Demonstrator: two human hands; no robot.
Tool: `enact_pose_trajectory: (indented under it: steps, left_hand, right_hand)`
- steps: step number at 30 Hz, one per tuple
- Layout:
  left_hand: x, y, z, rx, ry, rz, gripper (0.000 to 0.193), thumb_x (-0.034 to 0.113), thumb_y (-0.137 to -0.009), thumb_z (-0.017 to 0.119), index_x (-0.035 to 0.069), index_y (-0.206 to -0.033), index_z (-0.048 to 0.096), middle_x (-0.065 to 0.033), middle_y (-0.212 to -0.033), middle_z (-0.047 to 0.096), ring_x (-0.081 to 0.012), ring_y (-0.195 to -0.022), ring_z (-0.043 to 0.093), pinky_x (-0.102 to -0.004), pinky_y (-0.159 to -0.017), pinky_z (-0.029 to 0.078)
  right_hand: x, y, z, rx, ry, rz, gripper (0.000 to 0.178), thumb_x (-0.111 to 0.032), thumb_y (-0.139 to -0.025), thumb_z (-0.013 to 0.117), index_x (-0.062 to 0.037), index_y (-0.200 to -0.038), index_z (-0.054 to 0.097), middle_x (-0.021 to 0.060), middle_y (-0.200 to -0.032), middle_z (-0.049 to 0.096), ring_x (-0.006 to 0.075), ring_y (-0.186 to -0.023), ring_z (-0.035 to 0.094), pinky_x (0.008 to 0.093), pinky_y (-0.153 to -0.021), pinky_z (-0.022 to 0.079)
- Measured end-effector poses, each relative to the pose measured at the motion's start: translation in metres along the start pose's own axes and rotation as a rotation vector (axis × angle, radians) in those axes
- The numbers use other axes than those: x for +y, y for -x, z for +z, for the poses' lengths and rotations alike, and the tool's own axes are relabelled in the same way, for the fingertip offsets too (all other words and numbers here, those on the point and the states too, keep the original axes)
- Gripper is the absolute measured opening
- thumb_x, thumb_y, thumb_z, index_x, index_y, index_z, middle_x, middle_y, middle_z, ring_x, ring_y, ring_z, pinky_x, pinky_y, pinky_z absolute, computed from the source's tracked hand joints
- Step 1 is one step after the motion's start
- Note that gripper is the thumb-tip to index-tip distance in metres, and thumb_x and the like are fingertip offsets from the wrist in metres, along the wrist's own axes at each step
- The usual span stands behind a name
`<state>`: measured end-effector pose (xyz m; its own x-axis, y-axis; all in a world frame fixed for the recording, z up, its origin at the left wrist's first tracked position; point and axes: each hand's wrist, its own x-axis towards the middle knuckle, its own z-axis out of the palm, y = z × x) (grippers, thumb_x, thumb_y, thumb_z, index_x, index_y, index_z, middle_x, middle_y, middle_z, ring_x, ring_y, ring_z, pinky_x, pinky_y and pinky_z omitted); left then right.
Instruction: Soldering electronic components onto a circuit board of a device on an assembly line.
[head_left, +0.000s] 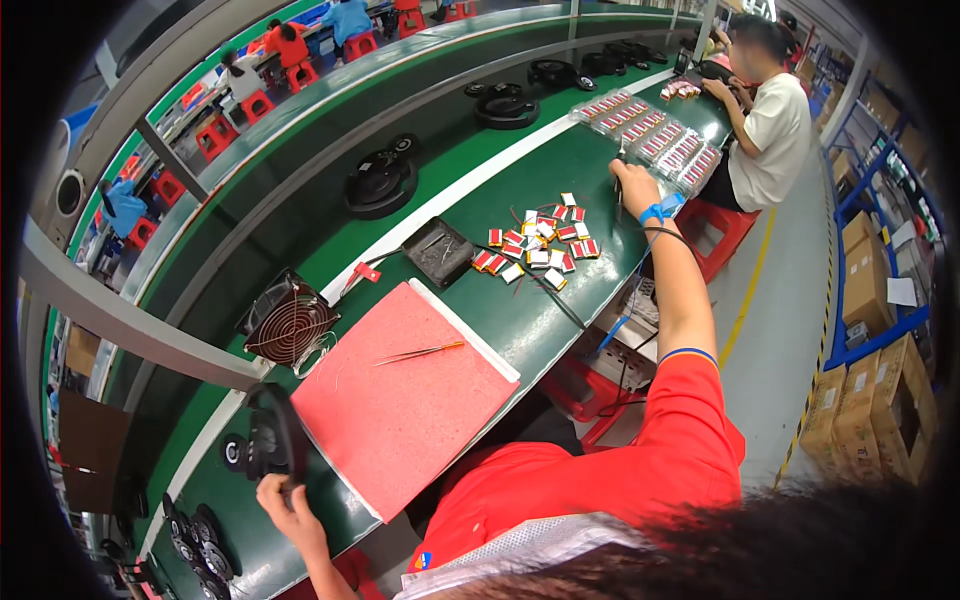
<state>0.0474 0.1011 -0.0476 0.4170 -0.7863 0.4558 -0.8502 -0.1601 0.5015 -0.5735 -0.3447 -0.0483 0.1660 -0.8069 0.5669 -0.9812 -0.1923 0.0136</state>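
Note:
At the lower left, my left hand (290, 508) grips the lower end of a pair of black headphones (278, 435), held at the left edge of a pink mat (400, 400). My right arm reaches out to the far right, a blue wrist strap (662, 210) on it. The fingers of my right hand (637, 190) are closed around a slim dark tool (618, 190) whose exact kind is unclear. Tweezers (420, 353) lie on the mat. Many small battery packs (540, 240), silver with red and yellow, are heaped left of my right hand.
A fan with a round grille (290, 332) and a black tray (438, 252) stand beyond the mat. Clear plastic trays of batteries (655, 140) lie farther right, near a seated co-worker (775, 120). More headphones (382, 182) sit on the green belt. Black round parts (200, 545) lie lower left.

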Motion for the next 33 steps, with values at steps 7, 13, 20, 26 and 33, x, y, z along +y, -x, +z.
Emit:
enact_pose_trajectory:
  steps: [7,13,20,26,33]
  left_hand:
    - [0.074,0.002,0.008,-0.244,0.161,0.321,0.029,0.007,-0.068,0.070,0.004,-0.094,0.060,-0.0108,-0.102,0.056,-0.0319,-0.098,0.048,-0.0393,-0.089,0.038]
    - [0.079,-0.026,0.003,-0.474,0.255,0.445,0.032,0.023,-0.071,0.075,0.006,-0.096,0.064,-0.0096,-0.109,0.060,-0.0307,-0.094,0.054,-0.0396,-0.082,0.044]
    - [0.106,-0.072,-0.006,-0.243,0.419,0.422,0.017,0.006,-0.078,0.067,0.002,-0.095,0.062,-0.0108,-0.092,0.063,-0.0266,-0.084,0.061,-0.0351,-0.073,0.049]
    - [0.115,-0.099,0.008,-0.469,0.896,0.253,0.026,-0.005,-0.079,0.065,0.000,-0.104,0.067,-0.0074,-0.095,0.066,-0.0167,-0.086,0.062,-0.0294,-0.076,0.050]
    - [0.105,-0.097,0.010,-0.389,0.995,0.361,0.019,-0.013,-0.076,0.062,-0.001,-0.088,0.071,-0.0099,-0.089,0.066,-0.0183,-0.085,0.064,-0.0284,-0.074,0.054]
  right_hand:
    - [-0.048,0.000,-0.002,0.136,-0.267,-0.224,0.037,0.004,-0.079,0.048,-0.0066,-0.112,0.060,0.0173,-0.108,0.064,0.0366,-0.100,0.060,0.0427,-0.088,0.048]
    - [-0.142,0.047,-0.080,-0.024,-0.960,-0.075,0.016,0.000,-0.091,0.055,-0.0023,-0.106,0.057,0.0101,-0.102,0.065,0.0171,-0.095,0.061,0.0276,-0.085,0.046]
    - [-0.308,0.088,-0.111,-0.317,-1.346,-0.475,0.037,0.017,-0.080,0.057,-0.0059,-0.106,0.043,0.0191,-0.107,0.061,0.0204,-0.085,0.063,0.0317,-0.078,0.054]
    - [-0.408,0.096,-0.164,-0.696,-2.033,-0.496,0.048,0.018,-0.079,0.058,-0.0080,-0.111,0.034,0.0253,-0.121,0.050,0.0268,-0.088,0.066,0.0332,-0.077,0.055]
    - [-0.428,0.096,-0.155,-0.937,-2.119,-0.419,0.050,0.016,-0.080,0.058,-0.0081,-0.116,0.033,0.0258,-0.126,0.048,0.0234,-0.091,0.065,0.0304,-0.078,0.054]
